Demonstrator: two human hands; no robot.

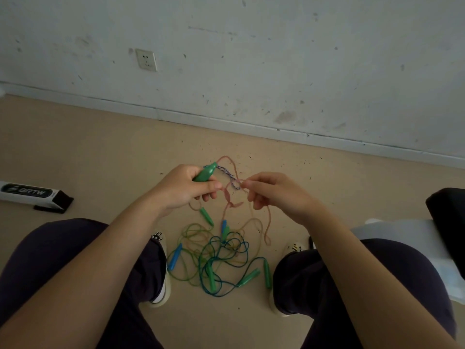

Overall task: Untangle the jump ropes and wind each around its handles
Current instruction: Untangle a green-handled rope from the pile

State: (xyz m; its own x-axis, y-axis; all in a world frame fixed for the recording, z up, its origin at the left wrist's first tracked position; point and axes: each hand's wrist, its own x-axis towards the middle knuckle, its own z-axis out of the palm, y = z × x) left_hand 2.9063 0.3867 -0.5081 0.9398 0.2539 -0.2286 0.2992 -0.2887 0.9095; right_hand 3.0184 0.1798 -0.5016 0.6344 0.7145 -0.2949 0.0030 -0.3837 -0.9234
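So the left hand (187, 187) is gripping a green handle (206, 172) while the right hand (270, 191) pinches the braided cord (227, 175) at a knot between them. Probably best to loosen gently, not yank; the remaining tangled ropes (216, 258) sit on the floor below.

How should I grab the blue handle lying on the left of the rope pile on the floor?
Grip the blue handle around its middle, reaching down from above on its left side. It lies flat and tilted on the floor, and the green ropes crowd its right side.
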